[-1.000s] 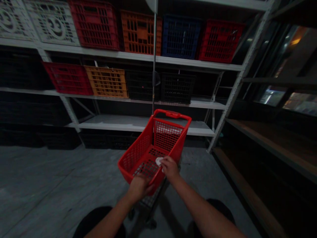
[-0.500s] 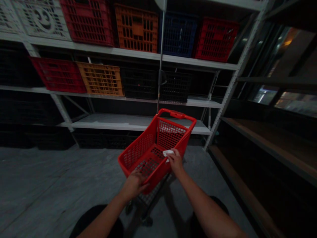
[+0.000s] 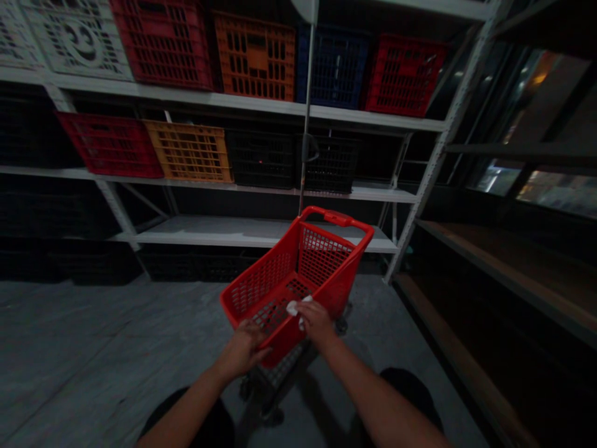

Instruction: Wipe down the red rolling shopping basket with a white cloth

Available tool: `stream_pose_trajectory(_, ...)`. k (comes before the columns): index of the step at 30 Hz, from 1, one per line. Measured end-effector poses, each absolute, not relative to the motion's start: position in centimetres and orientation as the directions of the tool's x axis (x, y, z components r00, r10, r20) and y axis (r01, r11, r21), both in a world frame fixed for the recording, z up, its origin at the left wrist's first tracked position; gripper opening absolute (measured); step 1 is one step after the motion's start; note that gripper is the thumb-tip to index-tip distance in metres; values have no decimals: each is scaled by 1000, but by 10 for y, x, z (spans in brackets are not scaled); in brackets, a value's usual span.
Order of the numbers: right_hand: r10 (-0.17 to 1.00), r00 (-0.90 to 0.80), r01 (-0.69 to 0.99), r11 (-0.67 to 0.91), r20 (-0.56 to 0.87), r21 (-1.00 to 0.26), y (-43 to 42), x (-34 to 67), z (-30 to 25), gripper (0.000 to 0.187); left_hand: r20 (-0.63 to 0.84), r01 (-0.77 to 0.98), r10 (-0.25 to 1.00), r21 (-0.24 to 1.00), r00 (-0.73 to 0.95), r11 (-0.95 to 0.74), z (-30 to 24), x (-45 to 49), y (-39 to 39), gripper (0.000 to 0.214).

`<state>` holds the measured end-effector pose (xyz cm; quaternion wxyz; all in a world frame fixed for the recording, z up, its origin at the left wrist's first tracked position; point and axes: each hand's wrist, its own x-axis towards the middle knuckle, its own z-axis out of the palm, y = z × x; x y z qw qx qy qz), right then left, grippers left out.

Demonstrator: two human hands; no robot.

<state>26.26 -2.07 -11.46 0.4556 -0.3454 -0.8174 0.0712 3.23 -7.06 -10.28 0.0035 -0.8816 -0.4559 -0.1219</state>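
A red plastic shopping cart basket (image 3: 280, 287) stands on a wheeled frame in front of me, its red handle at the far end. My left hand (image 3: 242, 350) grips the near rim of the basket at its front corner, fingers curled over the edge. My right hand (image 3: 316, 322) is closed on a small white cloth (image 3: 295, 307) and presses it against the basket's right rim. The inside of the basket holds nothing that I can see.
White metal shelving (image 3: 261, 231) runs along the back, carrying red, orange, blue, black and white crates (image 3: 254, 56). A thin pole (image 3: 305, 137) rises behind the cart. Dark wooden shelves (image 3: 513, 267) line the right side. Grey concrete floor (image 3: 93, 348) spreads to the left.
My right hand with the cloth slid back along the right rim toward me, after having moved forward. The cart shifted slightly right; my left hand kept its hold on the near rim.
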Motion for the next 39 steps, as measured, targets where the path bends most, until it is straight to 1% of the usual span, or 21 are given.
stream_pose_trajectory(2,672,-212,606,660,709,-444,6,295,-103,36,216,793,794,113,568,-598,-100,27,-74,35)
stream_pose_trajectory(4,681,-95,666,586,726,-462,26,319,-92,37,221,796,797,116,563,-594,-97,23,-77,35)
stream_pose_trajectory(6,686,-55,679,558,725,-477,31,323,-88,37,216,825,823,106,526,-555,-94,22,-80,37)
stream_pose_trajectory(8,702,-97,660,576,705,-482,22,307,-92,38,201,873,866,86,457,-481,-92,26,-82,38)
stream_pose_trajectory(10,709,-183,624,619,681,-477,2,275,-102,39,199,921,910,68,364,-384,-91,34,-82,41)
stream_pose_trajectory(12,691,-267,580,672,671,-461,-21,240,-112,37,219,953,936,66,275,-295,-92,44,-82,42)
stream_pose_trajectory(14,664,-333,532,719,669,-448,-39,211,-119,34,226,975,955,61,194,-213,-94,54,-80,38)
stream_pose_trajectory(17,646,-365,499,744,671,-444,-48,193,-120,29,205,992,972,27,116,-124,-98,61,-76,32)
stream_pose_trajectory(19,656,-349,516,730,669,-447,-41,200,-115,27,213,990,968,11,132,-138,-102,58,-73,35)
stream_pose_trajectory(21,677,-313,557,699,666,-449,-24,222,-106,27,229,981,955,11,188,-196,-105,52,-70,39)
stream_pose_trajectory(24,699,-209,655,620,684,-432,11,271,-89,30,239,967,941,23,240,-252,-109,39,-69,43)
stream_pose_trajectory(28,676,-62,763,506,734,-401,48,333,-64,32,244,955,932,61,269,-292,-112,21,-74,45)
stream_pose_trajectory(30,657,-23,800,464,754,-381,54,348,-58,35,230,961,940,59,252,-272,-110,14,-78,46)
stream_pose_trajectory(32,649,-56,821,462,759,-335,51,346,-59,39,213,980,959,31,185,-196,-106,13,-80,48)
stream_pose_trajectory(34,659,-135,820,493,740,-290,42,332,-66,41,219,993,969,11,116,-122,-97,19,-77,47)
stream_pose_trajectory(36,675,-202,804,528,710,-274,30,310,-76,41,231,996,969,24,82,-90,-86,37,-69,47)
stream_pose_trajectory(39,696,-249,779,557,674,-288,16,276,-84,39,204,994,977,66,67,-82,-69,73,-49,47)
